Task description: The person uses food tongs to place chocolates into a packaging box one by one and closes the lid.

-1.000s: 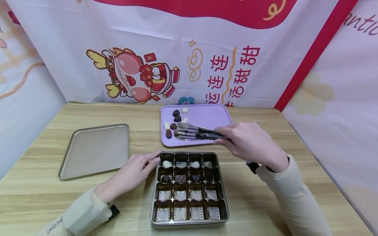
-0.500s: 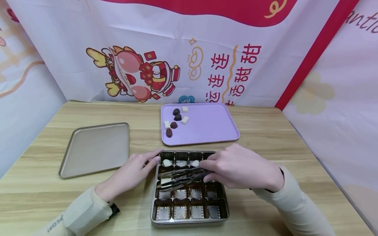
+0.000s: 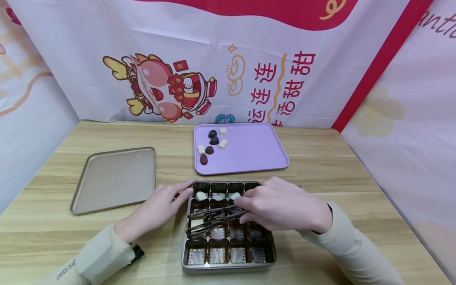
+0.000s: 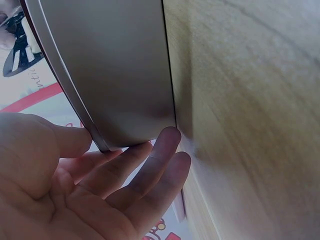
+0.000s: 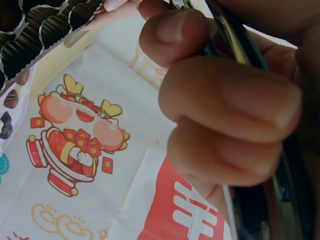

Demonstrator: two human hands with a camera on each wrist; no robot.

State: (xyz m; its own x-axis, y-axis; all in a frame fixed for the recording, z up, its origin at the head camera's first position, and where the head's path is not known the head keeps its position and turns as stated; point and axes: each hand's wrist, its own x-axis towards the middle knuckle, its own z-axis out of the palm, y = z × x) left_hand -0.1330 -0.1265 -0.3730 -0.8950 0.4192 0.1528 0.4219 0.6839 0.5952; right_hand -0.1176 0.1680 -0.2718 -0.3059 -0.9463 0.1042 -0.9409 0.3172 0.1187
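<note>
In the head view my right hand (image 3: 276, 204) holds dark tongs (image 3: 217, 221) over a metal chocolate box (image 3: 228, 270) with a divided brown insert. The tong arms stand apart on either side of a white square chocolate (image 3: 196, 223), which sits at the left compartment of the third row. In the right wrist view, curled fingers (image 5: 225, 100) wrap the tongs. My left hand (image 3: 160, 208) touches the box's back left corner, thumb at the rim and fingers extended, as the left wrist view also shows along the box wall (image 4: 120, 70). Pale chocolates (image 3: 201, 196) occupy the back row; the second row is partly covered.
Behind the box lies a purple tray (image 3: 254, 148) with several dark chocolates (image 3: 213, 140) and white squares (image 3: 223, 144) at its left side. A bare beige tray (image 3: 117, 178) is on the left of the wooden table (image 3: 327, 158). A printed cloth (image 3: 199, 31) hangs behind.
My right hand has come from the purple tray to the box, bringing a white square chocolate in the tongs. The tong arms have since spread apart around it. My left hand has stayed put.
</note>
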